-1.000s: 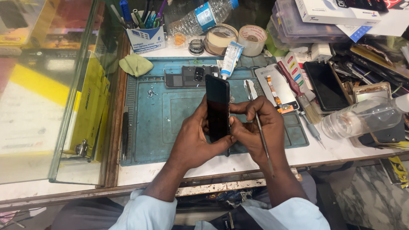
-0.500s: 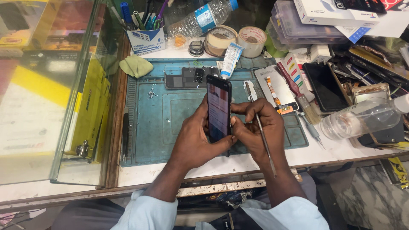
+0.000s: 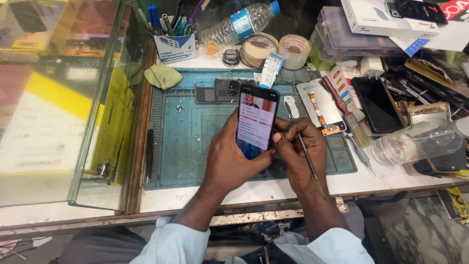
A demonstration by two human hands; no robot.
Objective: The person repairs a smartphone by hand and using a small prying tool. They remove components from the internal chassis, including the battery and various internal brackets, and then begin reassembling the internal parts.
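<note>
I hold a black smartphone (image 3: 257, 120) upright over the teal work mat (image 3: 195, 146), its screen lit. My left hand (image 3: 229, 159) wraps around the phone's left edge and lower end. My right hand (image 3: 298, 146) presses against the phone's right edge with the thumb at its side. A thin metal tool (image 3: 309, 164) lies along the back of my right hand, held between its fingers. Both sleeves are light blue.
Behind the phone a dark phone part (image 3: 217, 90) lies on the mat. A glass display case (image 3: 63, 98) stands at left. Tape rolls (image 3: 273, 49), a plastic water bottle (image 3: 239, 24), a pen holder (image 3: 173, 41), another dark phone (image 3: 377, 103), a brush (image 3: 344, 110) and a clear bottle (image 3: 415, 142) crowd the back and right.
The phone's screen went from dark to lit. It is held slightly higher and more tilted toward me; my hands kept their grip.
</note>
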